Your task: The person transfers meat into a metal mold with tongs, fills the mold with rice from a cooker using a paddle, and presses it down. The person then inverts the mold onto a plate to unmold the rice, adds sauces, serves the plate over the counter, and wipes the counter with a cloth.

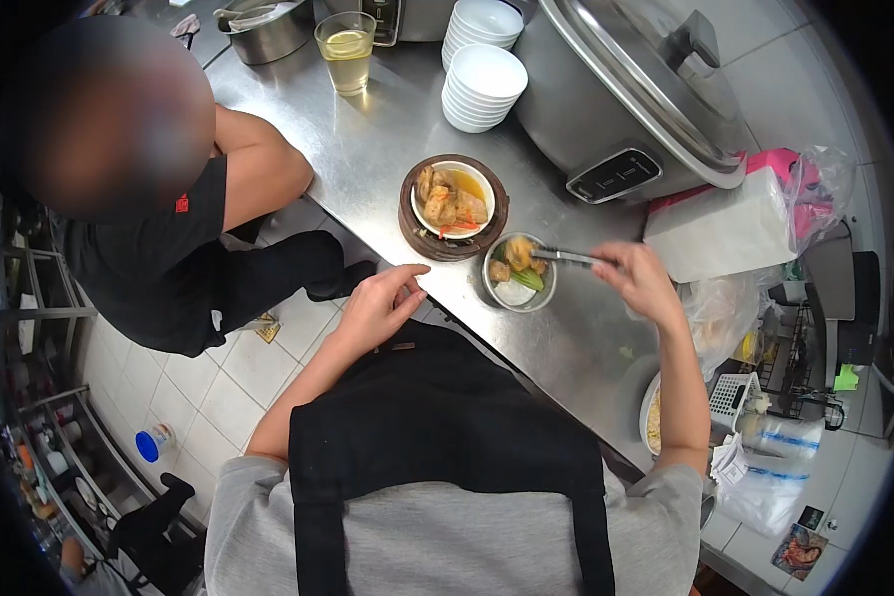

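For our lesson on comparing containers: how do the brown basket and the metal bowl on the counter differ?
The brown basket is wider than the metal bowl. The brown basket is dark; the metal bowl is silvery. The brown basket holds a filled white bowl, while the metal bowl holds food directly, with tongs reaching in. Both are round.

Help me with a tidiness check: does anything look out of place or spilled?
One thing: a blue-and-white tub is on the tiled floor at the picture's left, odd because containers usually stay off the floor. No obvious spill shows around the metal bowl.
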Motion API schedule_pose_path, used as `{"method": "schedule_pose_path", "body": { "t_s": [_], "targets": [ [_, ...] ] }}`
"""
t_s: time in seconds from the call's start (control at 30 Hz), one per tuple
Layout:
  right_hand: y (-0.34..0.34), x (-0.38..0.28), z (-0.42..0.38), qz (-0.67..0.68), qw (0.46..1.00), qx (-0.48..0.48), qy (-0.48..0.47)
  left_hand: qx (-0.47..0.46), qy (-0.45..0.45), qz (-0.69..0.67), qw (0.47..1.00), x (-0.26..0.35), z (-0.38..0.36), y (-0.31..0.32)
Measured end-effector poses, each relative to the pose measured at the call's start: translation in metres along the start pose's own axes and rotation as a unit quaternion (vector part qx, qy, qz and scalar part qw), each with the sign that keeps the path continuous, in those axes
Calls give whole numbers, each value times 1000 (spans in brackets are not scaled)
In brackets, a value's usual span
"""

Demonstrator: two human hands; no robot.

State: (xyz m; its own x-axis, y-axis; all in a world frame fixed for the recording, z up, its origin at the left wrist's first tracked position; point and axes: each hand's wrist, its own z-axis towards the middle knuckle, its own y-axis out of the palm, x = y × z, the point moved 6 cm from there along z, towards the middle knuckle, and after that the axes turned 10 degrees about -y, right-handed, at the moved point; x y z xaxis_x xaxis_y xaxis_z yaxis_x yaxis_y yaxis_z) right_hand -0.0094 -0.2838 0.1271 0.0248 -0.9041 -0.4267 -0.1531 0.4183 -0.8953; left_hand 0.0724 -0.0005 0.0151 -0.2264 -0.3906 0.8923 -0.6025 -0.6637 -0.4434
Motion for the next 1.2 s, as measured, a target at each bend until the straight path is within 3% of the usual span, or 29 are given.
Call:
{"method": "schedule_pose_path", "body": {
  "t_s": [0.1,0.2,0.63,0.73,0.8,0.83,0.93,1.07,1.2],
  "targets": [
    [20,6,-17,-23,998,-23,-61,-6,0,-1,1000,0,0,5],
    [35,0,-12,-66,993,-89,-31,-11,6,4,1000,3,2,9],
    [41,-6,-4,-63,992,-97,-56,0,-3,8,1000,1,-6,7],
    [22,-11,1,-53,993,-87,-53,14,-4,7,1000,-1,-7,1],
    [2,-16,12,-43,998,4,-43,19,-8,6,1000,-4,-7,-3],
    [-3,-24,21,-51,993,62,-82,19,-11,3,1000,-5,-8,-5],
    [4,-49,53,-102,983,98,-114,21,-3,4,1000,-3,-6,-10],
    [19,-53,94,-106,987,77,-89,27,-2,-2,1000,-3,-7,-18],
    [29,-48,122,-155,978,70,-121,42,-8,-3,999,-10,-9,-23]
  ]
}}
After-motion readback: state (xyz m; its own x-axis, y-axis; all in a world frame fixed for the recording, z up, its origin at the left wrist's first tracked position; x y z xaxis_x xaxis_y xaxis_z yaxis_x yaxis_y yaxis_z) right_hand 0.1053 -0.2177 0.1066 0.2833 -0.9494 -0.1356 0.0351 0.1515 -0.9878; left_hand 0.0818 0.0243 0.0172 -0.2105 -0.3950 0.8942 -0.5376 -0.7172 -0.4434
